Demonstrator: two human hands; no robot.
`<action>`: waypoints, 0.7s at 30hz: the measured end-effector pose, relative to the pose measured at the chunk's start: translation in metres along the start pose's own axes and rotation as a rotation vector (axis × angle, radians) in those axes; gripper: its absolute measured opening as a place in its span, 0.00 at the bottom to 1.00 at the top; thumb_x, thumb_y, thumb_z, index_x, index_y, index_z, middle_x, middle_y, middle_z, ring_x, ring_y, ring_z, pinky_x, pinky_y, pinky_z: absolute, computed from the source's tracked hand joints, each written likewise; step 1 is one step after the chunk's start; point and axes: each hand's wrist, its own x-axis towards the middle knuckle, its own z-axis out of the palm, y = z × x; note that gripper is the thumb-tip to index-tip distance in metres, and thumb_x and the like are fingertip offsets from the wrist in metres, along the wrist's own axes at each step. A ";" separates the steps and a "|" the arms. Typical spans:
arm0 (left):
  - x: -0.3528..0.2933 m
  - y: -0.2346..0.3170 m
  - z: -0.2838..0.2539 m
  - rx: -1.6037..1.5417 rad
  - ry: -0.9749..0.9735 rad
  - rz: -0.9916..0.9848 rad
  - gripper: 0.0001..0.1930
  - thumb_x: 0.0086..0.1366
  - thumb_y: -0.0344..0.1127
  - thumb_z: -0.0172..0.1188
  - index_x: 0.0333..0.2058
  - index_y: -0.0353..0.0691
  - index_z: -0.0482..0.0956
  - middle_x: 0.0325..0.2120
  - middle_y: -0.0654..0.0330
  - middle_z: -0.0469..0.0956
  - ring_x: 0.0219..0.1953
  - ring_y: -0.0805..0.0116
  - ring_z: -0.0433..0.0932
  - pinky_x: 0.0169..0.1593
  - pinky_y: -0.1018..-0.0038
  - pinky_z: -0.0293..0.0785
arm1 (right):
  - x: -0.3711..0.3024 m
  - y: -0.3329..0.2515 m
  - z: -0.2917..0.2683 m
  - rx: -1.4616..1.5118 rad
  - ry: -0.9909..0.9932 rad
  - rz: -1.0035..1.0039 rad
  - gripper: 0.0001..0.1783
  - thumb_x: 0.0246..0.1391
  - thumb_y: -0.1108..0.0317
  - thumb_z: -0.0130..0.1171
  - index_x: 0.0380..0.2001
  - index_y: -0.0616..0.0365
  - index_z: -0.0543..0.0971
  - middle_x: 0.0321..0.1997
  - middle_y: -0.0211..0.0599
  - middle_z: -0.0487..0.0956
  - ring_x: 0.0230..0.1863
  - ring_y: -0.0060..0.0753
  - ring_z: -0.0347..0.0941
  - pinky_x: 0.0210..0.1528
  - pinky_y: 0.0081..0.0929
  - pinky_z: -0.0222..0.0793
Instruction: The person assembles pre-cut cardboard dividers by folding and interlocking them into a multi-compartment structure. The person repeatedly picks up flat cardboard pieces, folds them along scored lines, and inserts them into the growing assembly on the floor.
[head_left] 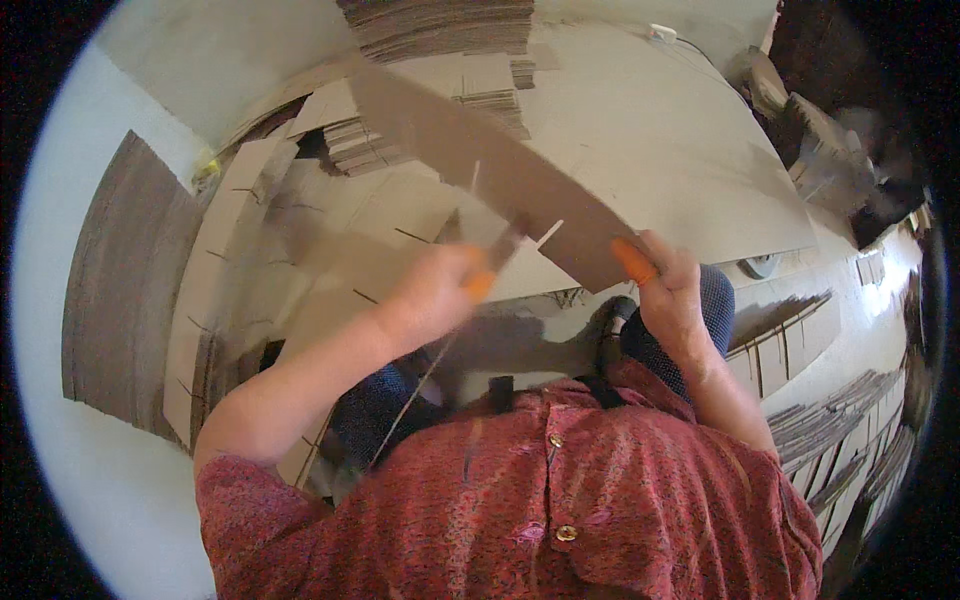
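Note:
A long brown cardboard strip with narrow slots slants from the far left down towards my right. My right hand grips its near right end, with an orange cover on a finger or thumb lying against the board. Left of the strip, my left hand is closed in a pinch, also with orange on its fingertips. From its fingers a narrow brown piece reaches up to the strip beside a slot. Motion blurs that piece, so I cannot tell what it is.
A pale board-topped table lies beyond my hands. Stacks of slotted cardboard rest on it, with a taller stack behind. More cardboard stands along the left wall and in piles at the lower right. A cable runs along the back.

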 end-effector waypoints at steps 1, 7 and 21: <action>0.002 0.008 0.003 0.000 -0.045 0.049 0.09 0.57 0.33 0.55 0.26 0.30 0.73 0.18 0.47 0.70 0.21 0.63 0.69 0.27 0.66 0.64 | -0.001 0.005 -0.002 -0.022 -0.019 0.012 0.05 0.51 0.72 0.54 0.31 0.62 0.77 0.20 0.53 0.73 0.19 0.34 0.73 0.24 0.27 0.66; 0.014 -0.008 0.026 -0.372 -0.066 0.108 0.22 0.55 0.49 0.60 0.30 0.30 0.73 0.26 0.49 0.75 0.29 0.52 0.73 0.37 0.66 0.69 | -0.022 0.043 0.003 -0.145 -0.204 0.186 0.08 0.51 0.71 0.55 0.34 0.63 0.77 0.23 0.56 0.75 0.25 0.47 0.76 0.27 0.31 0.68; -0.030 -0.180 -0.025 0.821 0.181 -0.443 0.09 0.55 0.35 0.56 0.32 0.34 0.76 0.23 0.47 0.77 0.26 0.52 0.77 0.31 0.63 0.73 | 0.045 -0.004 0.035 -0.523 -0.496 -0.018 0.14 0.51 0.65 0.53 0.37 0.63 0.74 0.28 0.55 0.76 0.32 0.59 0.72 0.36 0.44 0.69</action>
